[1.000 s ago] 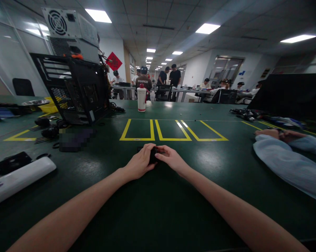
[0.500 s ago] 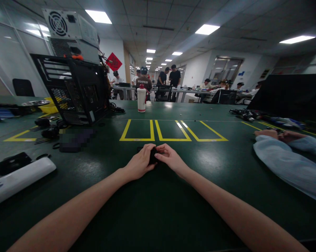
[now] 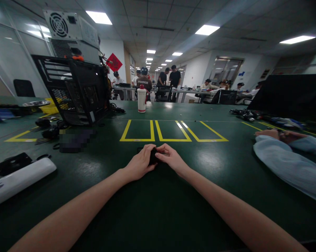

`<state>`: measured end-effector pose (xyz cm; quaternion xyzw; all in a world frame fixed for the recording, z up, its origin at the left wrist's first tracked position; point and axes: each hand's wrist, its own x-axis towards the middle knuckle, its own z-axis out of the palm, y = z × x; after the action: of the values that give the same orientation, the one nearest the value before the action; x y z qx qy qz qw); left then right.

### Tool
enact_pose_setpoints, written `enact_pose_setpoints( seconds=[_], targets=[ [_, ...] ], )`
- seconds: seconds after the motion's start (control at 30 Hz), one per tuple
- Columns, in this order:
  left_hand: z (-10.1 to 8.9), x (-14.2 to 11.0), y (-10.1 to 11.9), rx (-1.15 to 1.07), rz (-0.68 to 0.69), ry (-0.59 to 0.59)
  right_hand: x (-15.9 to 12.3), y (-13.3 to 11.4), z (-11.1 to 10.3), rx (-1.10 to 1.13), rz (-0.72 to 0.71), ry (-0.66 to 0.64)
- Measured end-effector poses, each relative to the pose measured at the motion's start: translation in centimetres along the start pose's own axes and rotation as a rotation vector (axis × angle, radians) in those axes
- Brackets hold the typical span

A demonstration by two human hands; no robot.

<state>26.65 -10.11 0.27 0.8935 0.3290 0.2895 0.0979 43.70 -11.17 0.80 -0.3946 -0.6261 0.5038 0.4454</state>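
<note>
Between my hands is a small black object [image 3: 153, 158], mostly covered by fingers, so its kind cannot be made out. My left hand [image 3: 141, 161] wraps round it from the left, fingers over the top and thumb low on the near side. On the other side, my right hand [image 3: 170, 158] grips its right edge with thumb and bent fingers. Both hands are close to the green tabletop [image 3: 158, 210], just on the near side of the yellow tape outlines [image 3: 173, 140]. A bit of dark cord or strap [image 3: 139, 149] shows behind my left fingers.
A black computer case [image 3: 76, 91] with power supplies [image 3: 71, 28] on top stands at the left. Nearer lie a white long device [image 3: 23, 178] and dark gear [image 3: 51, 131]. A white bottle [image 3: 141, 99] stands ahead. At right, a co-worker's sleeved arms [image 3: 284, 157] rest on the table.
</note>
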Motion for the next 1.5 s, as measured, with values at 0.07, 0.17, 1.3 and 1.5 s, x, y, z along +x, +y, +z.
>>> enact_pose_setpoints(
  seconds=[0.07, 0.17, 1.3, 1.5],
  targets=[
    [-0.03, -0.02, 0.0, 0.003, 0.0, -0.002, 0.12, 0.1, -0.02, -0.002, 0.031, 0.013],
    [-0.07, -0.06, 0.01, 0.005, -0.002, -0.008, 0.2, 0.13, -0.21, -0.022, 0.071, -0.007],
    [-0.07, 0.01, 0.07, 0.003, -0.007, -0.01, -0.18, -0.07, 0.14, 0.085, 0.102, 0.002],
    [-0.11, -0.03, 0.06, -0.001, -0.014, -0.016, -0.11, -0.06, -0.2, 0.061, 0.068, -0.046]
  ],
)
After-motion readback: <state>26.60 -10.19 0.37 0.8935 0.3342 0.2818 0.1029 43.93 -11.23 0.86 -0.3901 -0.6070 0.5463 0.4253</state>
